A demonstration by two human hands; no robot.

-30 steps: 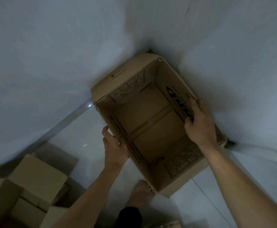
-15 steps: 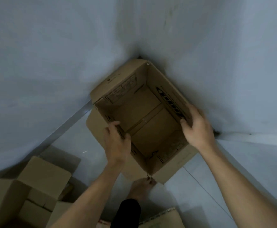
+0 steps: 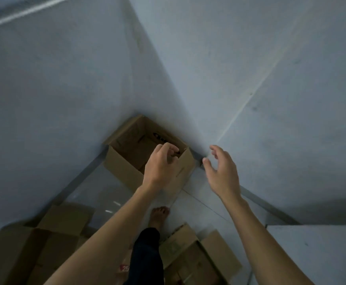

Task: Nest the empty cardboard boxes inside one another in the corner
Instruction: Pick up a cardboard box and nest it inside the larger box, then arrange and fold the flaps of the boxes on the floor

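Both hands are now leaving the corner box (image 3: 126, 161): the left hand (image 3: 159, 165) is hovering above it, fingers loosely curled, empty; the right hand (image 3: 221, 171), beside it, is spreading wide.

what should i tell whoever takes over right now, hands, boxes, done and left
Left hand: fingers loosely curled, holding nothing, in front of the corner box.
Right hand: open, in the air beside that box, touching nothing.
Corner box: open top up, on the floor against both walls, nothing seen nested in it.
Other boxes: a group at lower left and an open box by the feet.
Done: first box set in the corner.
Left: fetch the other boxes and nest them inside.
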